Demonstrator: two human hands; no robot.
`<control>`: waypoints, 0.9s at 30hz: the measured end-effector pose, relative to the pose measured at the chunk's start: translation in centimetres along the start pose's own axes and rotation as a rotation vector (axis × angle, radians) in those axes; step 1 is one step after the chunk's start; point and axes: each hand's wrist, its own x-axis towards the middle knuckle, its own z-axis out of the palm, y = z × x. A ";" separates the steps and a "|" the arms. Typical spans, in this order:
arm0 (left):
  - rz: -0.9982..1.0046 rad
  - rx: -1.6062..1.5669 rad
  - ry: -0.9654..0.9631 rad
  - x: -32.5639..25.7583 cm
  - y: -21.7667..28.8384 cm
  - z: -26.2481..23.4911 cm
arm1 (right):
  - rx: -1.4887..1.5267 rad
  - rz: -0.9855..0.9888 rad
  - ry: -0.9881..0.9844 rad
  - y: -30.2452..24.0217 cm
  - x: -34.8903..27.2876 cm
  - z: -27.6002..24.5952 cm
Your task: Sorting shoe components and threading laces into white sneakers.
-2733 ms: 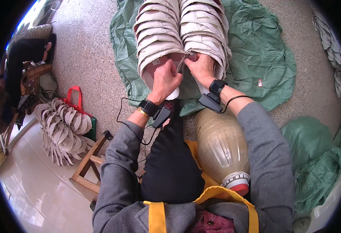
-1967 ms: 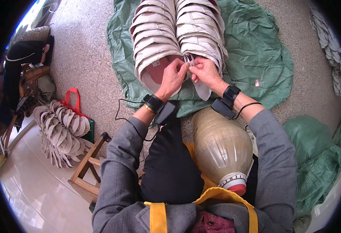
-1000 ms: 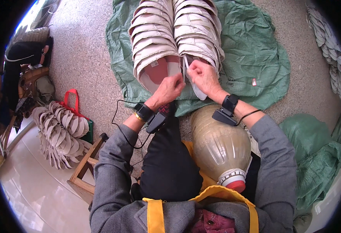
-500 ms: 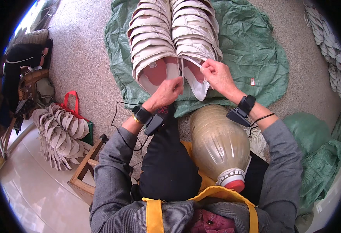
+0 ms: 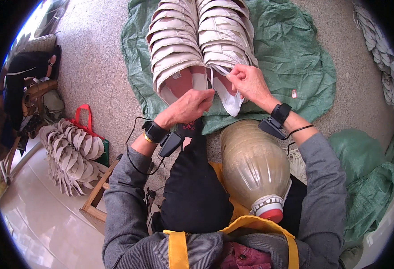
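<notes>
Two rows of nested off-white shoe uppers [image 5: 179, 42] with pinkish lining lie side by side in front of me. At their near end, a white cord [image 5: 212, 78] comes out between the rows. My left hand [image 5: 196, 104] is closed, with the cord running down to its fingertips; what lies inside the fingers is hidden. Just right of it, my right hand [image 5: 250, 83] pinches another length of the cord between thumb and forefinger, above the opening of the nearest right upper. A white, pointed upper end [image 5: 231, 104] hangs below that hand.
Green woven sheeting [image 5: 291, 49] lies under the uppers. A large plastic bottle [image 5: 255, 166] with a red cap rests against my lap. To the left are bundled pale pieces [image 5: 73, 154], a red-handled bag [image 5: 89, 119] and a wooden stool frame [image 5: 96, 201]. Green sacks [image 5: 358, 157] stand at right.
My right hand has moved slightly up, its fingers still on the cord. My left hand has shifted a little, staying near the cord. The uppers remain in place.
</notes>
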 end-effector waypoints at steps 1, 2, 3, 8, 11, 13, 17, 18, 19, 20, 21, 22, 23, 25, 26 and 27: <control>0.014 0.000 0.007 0.1 0.1 0.0 | 0.020 -0.011 0.001 -0.1 0.0 -0.1; 0.018 -0.031 0.003 0.2 0.0 0.1 | 0.039 -0.023 0.002 -0.2 -0.1 -0.2; 0.020 -0.062 0.001 0.2 -0.2 0.3 | 0.163 -0.016 -0.035 -0.2 0.2 -0.5; 0.032 0.044 0.055 -0.3 -0.8 1.8 | 0.429 -0.025 -0.158 -3.8 0.4 -1.8; 0.012 -0.046 0.046 0.3 0.1 1.6 | 0.260 -0.079 -0.145 -3.7 0.8 -2.0; -0.019 -0.177 0.057 0.4 0.9 1.3 | -0.005 -0.154 -0.036 -4.1 1.2 -2.1; -0.032 -0.276 0.134 0.1 1.8 1.3 | -0.513 -0.681 0.396 -4.5 0.7 -1.7; -0.046 -0.244 0.128 0.0 1.8 1.4 | -0.522 -0.626 0.351 -4.3 0.0 -1.4; -0.061 -0.212 0.121 0.0 1.7 1.5 | -0.531 -0.571 0.306 -4.2 -0.6 -1.2; -0.063 -0.195 0.129 0.0 1.6 1.6 | -0.401 -0.135 0.020 -4.1 -0.8 -1.0; -0.061 -0.180 0.134 0.1 1.9 1.7 | -0.182 0.028 -0.067 -3.8 -0.8 -0.4; -0.061 -0.162 0.139 0.3 2.1 1.6 | 0.040 0.187 -0.153 -2.7 -0.5 0.7; -0.040 -0.140 0.151 0.5 2.1 1.8 | 0.264 0.343 -0.238 -1.4 -0.3 1.5; -0.010 -0.097 0.181 0.5 1.8 1.9 | 0.509 0.296 -0.191 0.8 0.7 2.5; 0.034 -0.011 0.246 0.6 1.6 1.7 | 0.582 0.314 -0.166 1.1 0.9 2.7; 0.081 0.069 0.309 0.9 1.8 1.2 | 0.652 0.335 -0.137 1.0 0.9 2.7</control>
